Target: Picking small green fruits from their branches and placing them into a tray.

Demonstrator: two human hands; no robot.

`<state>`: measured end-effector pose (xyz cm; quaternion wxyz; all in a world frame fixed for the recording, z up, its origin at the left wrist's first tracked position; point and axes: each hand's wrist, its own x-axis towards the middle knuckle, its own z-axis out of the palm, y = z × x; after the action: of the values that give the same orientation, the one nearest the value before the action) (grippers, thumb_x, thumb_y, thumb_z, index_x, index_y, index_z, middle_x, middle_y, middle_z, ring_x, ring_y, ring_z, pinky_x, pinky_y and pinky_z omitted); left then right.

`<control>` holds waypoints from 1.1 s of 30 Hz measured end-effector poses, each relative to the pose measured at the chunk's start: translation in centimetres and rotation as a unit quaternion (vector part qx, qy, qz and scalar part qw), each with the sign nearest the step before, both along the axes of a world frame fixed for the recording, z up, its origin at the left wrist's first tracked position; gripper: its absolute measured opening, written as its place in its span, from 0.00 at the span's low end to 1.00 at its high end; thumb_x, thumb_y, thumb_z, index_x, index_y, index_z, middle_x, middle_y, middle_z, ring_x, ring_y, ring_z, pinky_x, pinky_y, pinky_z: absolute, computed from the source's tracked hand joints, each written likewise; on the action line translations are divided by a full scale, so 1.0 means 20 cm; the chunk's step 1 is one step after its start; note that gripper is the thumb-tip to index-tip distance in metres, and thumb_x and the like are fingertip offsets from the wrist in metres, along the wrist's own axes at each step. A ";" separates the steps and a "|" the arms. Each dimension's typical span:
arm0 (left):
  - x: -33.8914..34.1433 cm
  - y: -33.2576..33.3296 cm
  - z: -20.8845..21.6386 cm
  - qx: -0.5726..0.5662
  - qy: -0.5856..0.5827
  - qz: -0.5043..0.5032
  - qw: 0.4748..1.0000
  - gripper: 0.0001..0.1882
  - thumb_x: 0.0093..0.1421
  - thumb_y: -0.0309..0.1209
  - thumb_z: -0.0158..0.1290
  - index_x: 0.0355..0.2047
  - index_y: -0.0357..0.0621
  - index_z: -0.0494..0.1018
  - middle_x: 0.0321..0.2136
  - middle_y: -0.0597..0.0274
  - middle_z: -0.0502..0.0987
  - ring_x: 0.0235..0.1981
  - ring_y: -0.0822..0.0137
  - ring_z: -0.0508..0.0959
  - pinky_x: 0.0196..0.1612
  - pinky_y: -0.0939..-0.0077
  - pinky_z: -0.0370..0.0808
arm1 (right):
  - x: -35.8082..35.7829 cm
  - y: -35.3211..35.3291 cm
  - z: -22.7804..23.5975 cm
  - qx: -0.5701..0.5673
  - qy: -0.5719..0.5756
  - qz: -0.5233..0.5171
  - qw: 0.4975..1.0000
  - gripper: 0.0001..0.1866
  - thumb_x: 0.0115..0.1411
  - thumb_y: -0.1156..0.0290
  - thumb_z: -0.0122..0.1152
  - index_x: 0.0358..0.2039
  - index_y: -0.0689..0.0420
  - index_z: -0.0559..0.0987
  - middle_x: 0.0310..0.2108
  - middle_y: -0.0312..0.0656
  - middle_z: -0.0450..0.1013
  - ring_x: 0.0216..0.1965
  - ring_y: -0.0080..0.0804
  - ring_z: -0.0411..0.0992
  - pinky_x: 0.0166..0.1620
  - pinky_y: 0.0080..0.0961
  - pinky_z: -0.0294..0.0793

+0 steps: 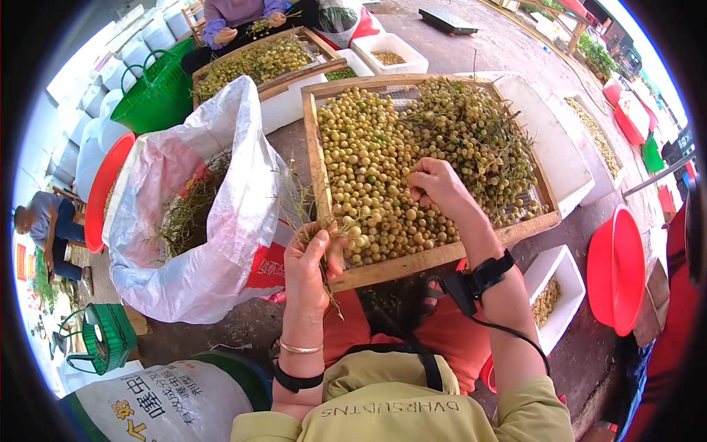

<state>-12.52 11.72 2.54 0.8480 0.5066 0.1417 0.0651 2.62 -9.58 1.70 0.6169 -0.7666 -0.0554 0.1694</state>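
A wooden-framed tray [442,254] stands before me. Loose round yellow-green berries [361,158] cover its left and middle. Berries still on their stems [471,136] are heaped on its right side. My left hand [309,258], at the tray's near left corner, is closed round a bunch of thin dry stems [300,202] that stick out above and below the fist. Over the loose berries is my right hand [436,184], its fingers curled together; whether anything is between the fingertips cannot be made out.
Left of the tray stands a white plastic sack [221,221] with dry stems inside. A person sits beyond, by a second berry tray [258,66]. White foam boxes [556,295] and a red basin [617,269] lie to the right. Green baskets [151,96] stand at the left.
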 end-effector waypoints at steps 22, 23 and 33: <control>0.06 -0.07 0.04 0.012 0.020 -0.007 1.000 0.09 0.59 0.29 0.48 0.36 0.37 0.71 0.26 0.56 0.77 0.11 0.79 0.66 0.12 0.88 0.59 | -0.17 -0.15 0.04 0.230 0.147 0.016 0.962 0.06 0.54 0.76 0.53 0.32 0.63 0.74 0.24 0.37 0.70 0.22 0.22 0.68 0.21 0.15 0.64; 0.05 -0.05 0.05 0.018 0.015 -0.006 1.000 0.09 0.59 0.30 0.48 0.36 0.38 0.71 0.26 0.56 0.77 0.11 0.79 0.66 0.12 0.88 0.60 | -0.20 -0.12 0.09 0.231 0.144 0.035 0.962 0.06 0.53 0.76 0.54 0.32 0.63 0.74 0.23 0.37 0.69 0.21 0.22 0.67 0.20 0.14 0.63; 0.09 -0.04 -0.01 -0.029 0.030 -0.010 0.999 0.08 0.58 0.28 0.48 0.36 0.38 0.71 0.25 0.56 0.76 0.11 0.78 0.67 0.12 0.87 0.61 | -0.59 -0.27 0.21 0.095 0.042 0.197 0.975 0.10 0.59 0.73 0.48 0.34 0.65 0.76 0.27 0.40 0.71 0.25 0.21 0.71 0.28 0.14 0.69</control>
<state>-10.73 10.96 2.44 0.8581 0.4852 0.1639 0.0378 -9.26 -14.92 5.98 0.6431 -0.6711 -0.1947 0.3134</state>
